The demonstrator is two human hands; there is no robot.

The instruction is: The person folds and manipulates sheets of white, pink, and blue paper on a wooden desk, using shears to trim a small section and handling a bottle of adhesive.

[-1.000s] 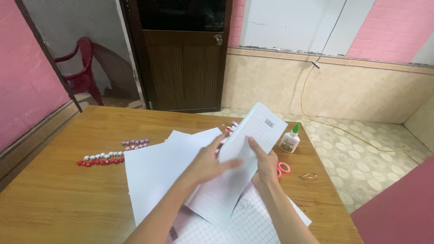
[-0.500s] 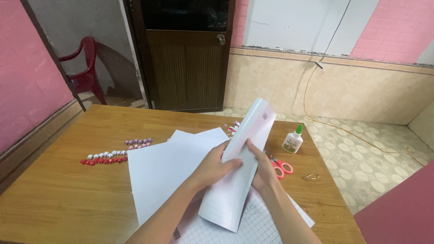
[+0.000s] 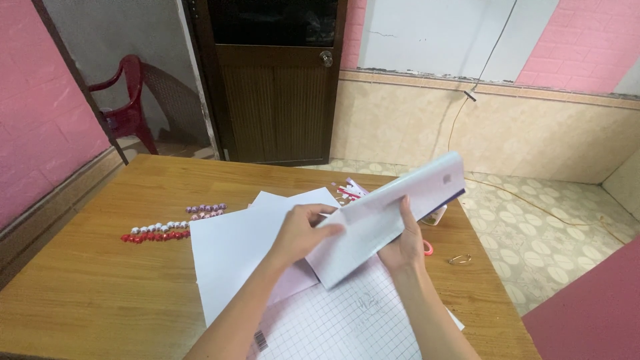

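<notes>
Both my hands hold a folded pale sheet of paper (image 3: 387,223) above the wooden table (image 3: 93,293). My left hand (image 3: 303,230) pinches its near left edge. My right hand (image 3: 407,243) grips the underside with fingers up over the fold. The sheet tilts up to the right, its far end raised. Under it lie a large white sheet (image 3: 233,257) and a squared grid sheet (image 3: 340,320).
Rows of small red, white and purple paper stars (image 3: 170,227) lie left of the sheets. A glue bottle (image 3: 437,217) and red-handled scissors (image 3: 427,248) sit partly hidden behind the paper. A metal ring (image 3: 459,259) lies near the right edge. A dark door and red chair (image 3: 123,107) stand beyond.
The sheet has been folded over and lowered, swinging from nearly upright to a flatter tilt toward the right. Both hands kept hold of it.
</notes>
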